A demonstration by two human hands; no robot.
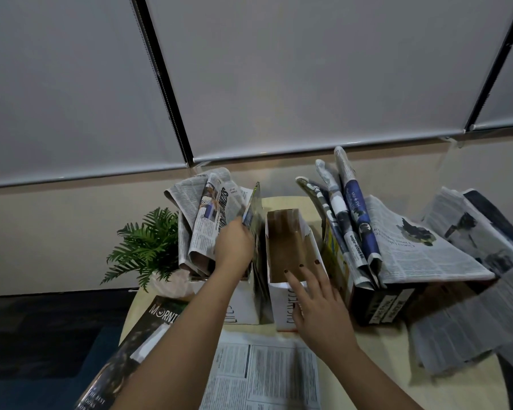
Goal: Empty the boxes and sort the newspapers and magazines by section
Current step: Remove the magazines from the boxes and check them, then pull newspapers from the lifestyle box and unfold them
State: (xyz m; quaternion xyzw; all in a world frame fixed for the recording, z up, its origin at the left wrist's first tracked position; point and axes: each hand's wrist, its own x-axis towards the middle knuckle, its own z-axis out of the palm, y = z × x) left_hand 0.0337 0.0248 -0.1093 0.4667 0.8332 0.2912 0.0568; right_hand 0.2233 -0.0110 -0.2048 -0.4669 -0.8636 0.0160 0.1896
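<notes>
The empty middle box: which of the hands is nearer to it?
Right. The right hand rests on the empty middle box at its near rim. The left hand is beside it, gripping a magazine in the left box.

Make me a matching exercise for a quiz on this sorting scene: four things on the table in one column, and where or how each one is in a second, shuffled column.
Things:
1. middle box
2. left box
3. black box
4. dark magazine

States:
A. lying at the table's left edge, under the left forearm
B. open and empty, right hand on its near edge
C. at the right, stuffed with upright folded papers and a spread newspaper
D. holds crumpled newspapers, left hand reaching into it

Pairs: 1-B, 2-D, 3-C, 4-A
</notes>
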